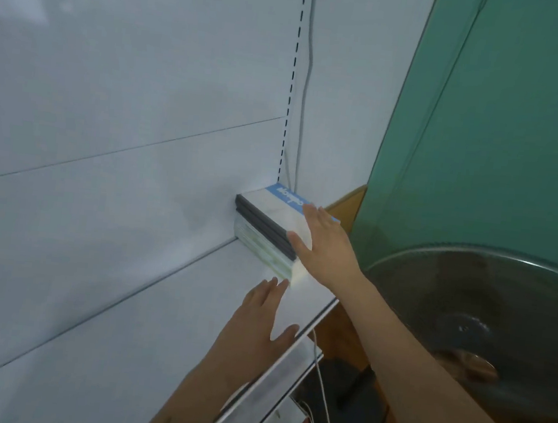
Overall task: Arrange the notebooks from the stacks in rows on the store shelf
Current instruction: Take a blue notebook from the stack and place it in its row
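Notebooks (pixel 269 220) stacked in the shelf's (pixel 122 315) far right corner, against the back panel. Your right hand (pixel 322 243) lies flat on top, fingers straight and together. Your left hand (pixel 259 316), fingers straight, thumb out, touches the stack's near end. Risk: uneven push skews the top notebooks or slides them off the shelf's front edge.

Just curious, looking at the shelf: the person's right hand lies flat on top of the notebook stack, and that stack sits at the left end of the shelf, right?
Not quite. In the head view the notebook stack sits at the shelf's right end, in the corner. The right hand does lie flat on it.
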The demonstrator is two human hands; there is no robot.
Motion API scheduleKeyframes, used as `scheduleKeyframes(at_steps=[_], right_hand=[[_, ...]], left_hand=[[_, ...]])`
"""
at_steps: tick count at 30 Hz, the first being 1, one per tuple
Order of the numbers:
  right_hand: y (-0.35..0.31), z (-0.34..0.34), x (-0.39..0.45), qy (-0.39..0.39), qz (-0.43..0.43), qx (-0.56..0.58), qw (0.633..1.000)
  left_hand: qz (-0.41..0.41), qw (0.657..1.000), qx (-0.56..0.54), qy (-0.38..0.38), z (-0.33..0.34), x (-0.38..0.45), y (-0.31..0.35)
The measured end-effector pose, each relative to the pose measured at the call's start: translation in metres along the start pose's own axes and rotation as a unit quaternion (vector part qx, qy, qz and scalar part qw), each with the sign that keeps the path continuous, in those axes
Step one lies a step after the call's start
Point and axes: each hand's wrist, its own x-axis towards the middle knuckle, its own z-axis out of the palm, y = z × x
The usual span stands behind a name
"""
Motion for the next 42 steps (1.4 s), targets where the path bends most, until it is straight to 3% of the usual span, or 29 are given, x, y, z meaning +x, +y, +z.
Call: scheduleKeyframes(at_steps=[4,6,9,11,13,14,15,19,24,29,33,35,37,39,42], right_hand=[[0.013,0.042,0.017,-0.044,-0.012,-0.055,0.997],[0.012,0.053,0.01,0.035,-0.038,-0.068,0.996],[0.002,0.057,-0.007,0.22,-0.09,-0.045,0.97],[-0.013,0.055,-0.019,0.235,-0.122,-0.008,0.964],[-0.03,0.051,-0.033,0.175,-0.158,0.019,0.972],[-0.037,0.047,-0.04,0.137,-0.179,0.041,0.973],[-0.04,0.043,-0.045,0.105,-0.194,0.071,0.973],[-0.016,0.027,-0.028,0.048,-0.121,0.146,0.981],[0.034,0.057,0.006,-0.003,-0.057,-0.004,0.998],[0.031,0.059,-0.01,0.113,-0.108,-0.002,0.988],[0.012,0.046,-0.022,0.197,-0.195,0.11,0.954],[-0.012,0.046,-0.041,0.165,-0.231,0.138,0.949],[-0.031,0.056,-0.063,0.085,-0.251,0.155,0.952],[-0.041,0.067,-0.08,0.017,-0.27,0.182,0.945],[-0.048,0.071,-0.083,-0.027,-0.27,0.24,0.932]], left_hand=[[-0.012,0.999,-0.047,0.015,-0.007,0.023,-0.017],[-0.031,0.995,-0.09,0.028,-0.013,0.031,-0.022],[-0.09,0.967,-0.226,0.079,-0.019,0.054,-0.022],[-0.147,0.886,-0.426,0.109,-0.026,0.069,-0.016],[-0.205,0.74,-0.628,0.129,-0.037,0.08,-0.009],[-0.228,0.689,-0.671,0.153,-0.041,0.081,-0.01],[-0.235,0.669,-0.681,0.182,-0.045,0.081,-0.014],[-0.231,0.667,-0.647,0.288,-0.063,0.067,-0.035],[-0.291,0.714,-0.576,0.272,-0.069,0.044,-0.044],[-0.319,0.722,-0.551,0.272,-0.048,0.044,-0.03],[-0.292,0.699,-0.586,0.287,-0.034,0.049,-0.007],[-0.28,0.655,-0.635,0.301,-0.033,0.048,-0.001],[-0.288,0.624,-0.654,0.317,-0.034,0.039,0.0],[-0.307,0.633,-0.624,0.34,-0.032,0.022,-0.004],[-0.329,0.645,-0.581,0.373,-0.029,-0.012,-0.011]])
